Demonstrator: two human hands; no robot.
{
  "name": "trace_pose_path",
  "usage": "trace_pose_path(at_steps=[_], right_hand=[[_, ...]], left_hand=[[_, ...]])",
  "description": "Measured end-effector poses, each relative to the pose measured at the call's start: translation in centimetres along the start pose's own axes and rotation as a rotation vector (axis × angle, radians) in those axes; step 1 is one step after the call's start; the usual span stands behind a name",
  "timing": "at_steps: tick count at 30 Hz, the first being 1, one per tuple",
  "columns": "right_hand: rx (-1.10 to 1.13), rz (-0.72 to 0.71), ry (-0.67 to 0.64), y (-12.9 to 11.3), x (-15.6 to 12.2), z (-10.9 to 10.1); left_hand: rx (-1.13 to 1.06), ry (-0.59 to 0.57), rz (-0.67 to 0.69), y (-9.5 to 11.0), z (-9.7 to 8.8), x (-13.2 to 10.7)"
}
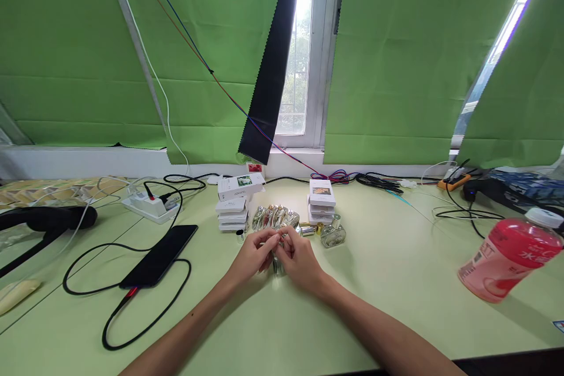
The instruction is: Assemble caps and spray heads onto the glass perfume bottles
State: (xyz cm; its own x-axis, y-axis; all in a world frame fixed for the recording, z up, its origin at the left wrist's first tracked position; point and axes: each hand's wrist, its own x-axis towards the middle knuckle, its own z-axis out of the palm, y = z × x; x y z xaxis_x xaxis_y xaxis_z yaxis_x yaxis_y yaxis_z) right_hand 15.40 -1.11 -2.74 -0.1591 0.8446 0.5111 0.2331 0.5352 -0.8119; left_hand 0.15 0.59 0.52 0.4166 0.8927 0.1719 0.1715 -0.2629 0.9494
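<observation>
Row of small bottles (275, 216) between left box stack (232, 211) and right box stack (321, 202). Phone (161, 255) further left, power strip (147, 202) behind it. Drink bottle (511, 252) far right.

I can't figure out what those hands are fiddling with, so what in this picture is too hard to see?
Head view:
1. Small shiny thing: the left hand and right hand close around it and cover most of it.
2. Print on the white boxes: too small to read.
3. Label on the pink drink bottle: blurred near the picture's edge.
4. Black object at far left: cut off by the frame edge.
</observation>
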Motion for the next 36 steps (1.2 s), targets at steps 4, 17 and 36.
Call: trace_pose_path(at_steps=[4,17,36], right_hand=[[-0.002,0.006,-0.004,0.00,0.01,0.00],[-0.006,0.008,-0.004,0.26,-0.01,0.10],[0.020,-0.045,0.066,0.49,-0.08,0.40]], left_hand=[[0.006,-0.004,0.004,-0.20,-0.04,0.13],[0.004,-0.012,0.004,-0.55,-0.14,0.11],[-0.015,-0.011,0.029,0.22,0.12,-0.08]])
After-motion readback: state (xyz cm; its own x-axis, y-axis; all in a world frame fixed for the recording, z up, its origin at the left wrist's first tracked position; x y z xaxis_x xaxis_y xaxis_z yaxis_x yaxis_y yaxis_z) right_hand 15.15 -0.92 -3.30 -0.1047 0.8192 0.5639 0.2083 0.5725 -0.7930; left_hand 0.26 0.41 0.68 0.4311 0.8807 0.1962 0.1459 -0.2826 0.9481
